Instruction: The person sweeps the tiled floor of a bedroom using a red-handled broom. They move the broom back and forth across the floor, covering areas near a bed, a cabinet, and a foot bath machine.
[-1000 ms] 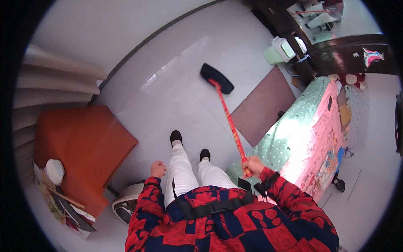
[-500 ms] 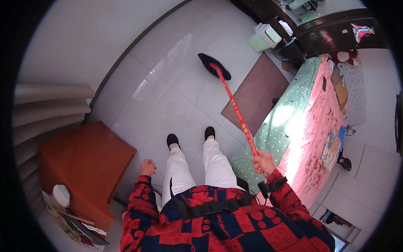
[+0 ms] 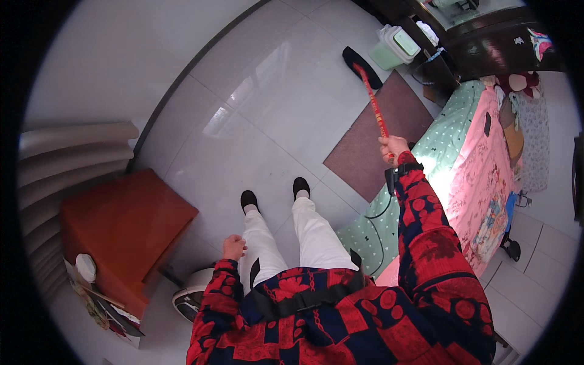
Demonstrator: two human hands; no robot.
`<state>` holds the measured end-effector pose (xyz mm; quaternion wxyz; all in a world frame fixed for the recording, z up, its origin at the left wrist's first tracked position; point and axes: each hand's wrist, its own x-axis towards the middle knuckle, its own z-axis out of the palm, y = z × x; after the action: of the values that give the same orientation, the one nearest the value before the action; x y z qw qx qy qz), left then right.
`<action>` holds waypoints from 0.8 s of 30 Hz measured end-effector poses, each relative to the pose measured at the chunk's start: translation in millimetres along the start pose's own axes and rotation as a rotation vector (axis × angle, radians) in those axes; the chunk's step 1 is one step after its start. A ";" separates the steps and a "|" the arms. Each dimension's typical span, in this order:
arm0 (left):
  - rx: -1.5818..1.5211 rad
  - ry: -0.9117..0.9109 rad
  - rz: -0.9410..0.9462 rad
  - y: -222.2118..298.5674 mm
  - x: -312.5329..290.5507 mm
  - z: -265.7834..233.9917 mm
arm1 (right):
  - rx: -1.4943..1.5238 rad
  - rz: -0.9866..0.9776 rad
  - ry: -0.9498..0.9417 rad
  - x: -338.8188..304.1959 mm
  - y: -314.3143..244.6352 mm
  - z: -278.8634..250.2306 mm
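My right hand (image 3: pixel 394 148) is wrapped round the red patterned handle of a broom (image 3: pixel 375 109), with that arm stretched out ahead and to the right. The broom's dark head (image 3: pixel 363 68) rests on the tiled floor, close to the far corner of a brown mat and near a pale green bin. My left hand (image 3: pixel 234 247) hangs beside my left thigh, its fingers curled in with nothing seen in them.
To the right lies a bed with a green and pink cover (image 3: pixel 435 155), beside the brown mat (image 3: pixel 380 143). The pale green lidded bin (image 3: pixel 394 48) stands by dark furniture (image 3: pixel 480 52). An orange-brown cabinet (image 3: pixel 125 225) and a grey curtain (image 3: pixel 76 152) are at left.
My right arm has reached forward, and the broom's head has moved right and farther away, up to the mat and bin. My left hand has shifted slightly to the right.
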<state>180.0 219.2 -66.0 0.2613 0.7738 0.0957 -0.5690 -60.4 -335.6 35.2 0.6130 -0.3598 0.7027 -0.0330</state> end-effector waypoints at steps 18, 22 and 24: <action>0.019 0.025 0.099 52.5 17.2 14.6 | -0.026 0.356 -0.386 -288.5 74.9 -9.4; 0.007 0.052 0.076 49.6 16.3 7.7 | 0.002 0.306 -0.386 -292.0 52.1 -7.9; -0.002 0.046 0.058 47.8 17.1 5.4 | 0.018 0.252 -0.333 -285.2 44.1 -13.4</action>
<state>202.6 173.5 -69.0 0.2762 0.7889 0.0799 -0.5431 -95.7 -152.5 255.8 0.7231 -0.2641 0.6308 0.0973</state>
